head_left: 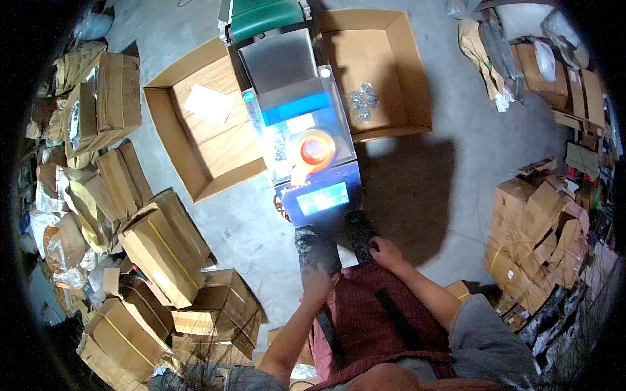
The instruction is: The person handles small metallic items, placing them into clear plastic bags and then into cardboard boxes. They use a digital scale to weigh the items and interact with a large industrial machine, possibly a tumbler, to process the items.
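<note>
My left hand [317, 285] rests on my left leg at the edge of the dark red apron [385, 313], its fingers lying loosely over the dark patterned trousers [316, 249]. On the other knee lies my right hand [387, 252], with slightly bent fingers and nothing visible in them. Ahead of my knees stands a blue and white packing machine [326, 176] with a lit screen [323, 198]. A roll of orange tape [315, 150] sits on its top, beside a clear bag of small dark parts [279, 148]. Neither hand touches the machine.
Open cardboard boxes flank the machine: the left box [186, 153] holds a white sheet [209, 103], the right box [398, 65] several clear bags of small parts [362, 102]. Stacked cartons [163, 251] crowd the left side. Torn cartons [531, 228] are piled at right.
</note>
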Demonstrator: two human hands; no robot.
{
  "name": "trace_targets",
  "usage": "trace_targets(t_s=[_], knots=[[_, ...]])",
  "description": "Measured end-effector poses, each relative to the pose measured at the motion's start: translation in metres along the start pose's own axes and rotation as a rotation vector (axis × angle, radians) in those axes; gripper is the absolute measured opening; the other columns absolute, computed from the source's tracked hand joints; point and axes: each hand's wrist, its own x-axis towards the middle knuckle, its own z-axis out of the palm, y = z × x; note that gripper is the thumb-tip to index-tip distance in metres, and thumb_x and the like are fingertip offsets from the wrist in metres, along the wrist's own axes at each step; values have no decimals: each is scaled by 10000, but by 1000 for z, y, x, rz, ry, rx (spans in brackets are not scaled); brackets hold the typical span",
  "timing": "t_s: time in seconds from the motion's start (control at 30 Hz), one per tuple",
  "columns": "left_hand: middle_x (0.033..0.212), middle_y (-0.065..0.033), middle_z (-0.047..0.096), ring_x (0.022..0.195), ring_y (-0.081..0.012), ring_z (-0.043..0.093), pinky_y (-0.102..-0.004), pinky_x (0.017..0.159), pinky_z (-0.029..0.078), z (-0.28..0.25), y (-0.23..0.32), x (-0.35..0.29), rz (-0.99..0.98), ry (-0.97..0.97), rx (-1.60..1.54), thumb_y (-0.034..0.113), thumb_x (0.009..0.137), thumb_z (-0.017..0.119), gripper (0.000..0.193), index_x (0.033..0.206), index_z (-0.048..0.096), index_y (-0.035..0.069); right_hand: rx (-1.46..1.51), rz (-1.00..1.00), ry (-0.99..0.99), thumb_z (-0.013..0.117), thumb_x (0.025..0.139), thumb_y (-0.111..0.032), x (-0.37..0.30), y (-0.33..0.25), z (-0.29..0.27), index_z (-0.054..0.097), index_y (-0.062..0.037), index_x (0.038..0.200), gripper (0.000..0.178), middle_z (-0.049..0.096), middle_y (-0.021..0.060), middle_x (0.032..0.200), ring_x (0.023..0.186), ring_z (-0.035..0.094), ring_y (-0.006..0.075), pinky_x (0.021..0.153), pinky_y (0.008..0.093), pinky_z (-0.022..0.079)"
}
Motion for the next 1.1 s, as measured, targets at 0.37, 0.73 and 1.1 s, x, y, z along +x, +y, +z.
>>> trace_targets(t_s=[0.37,0.73,1.1], knots=[[1153,-305,563,1007,-442,605,-518,863,505,8,15,9,16,153,171,547,932,498,638,1184,593,-31,-17,9,-94,585,872,-288,-2,-3,-2,624,-99,1155,342,647,193,1132,1078,593,396,907,489,473],[1179,-313,524,1020,-501,579,-542,854,507,-5,14,23,-48,50,-10,273,862,538,442,1185,556,-28,-35,26,-133,595,863,-289,3,-2,-10,627,-110,1169,356,640,195,1156,1091,585,392,933,477,465],[1153,-263,554,1051,-474,580,-541,846,520,-11,16,26,-85,143,-48,294,885,538,366,1109,576,7,-21,-104,-70,595,845,-282,9,-7,-17,639,-75,1129,354,661,229,1072,1016,610,425,879,502,488]])
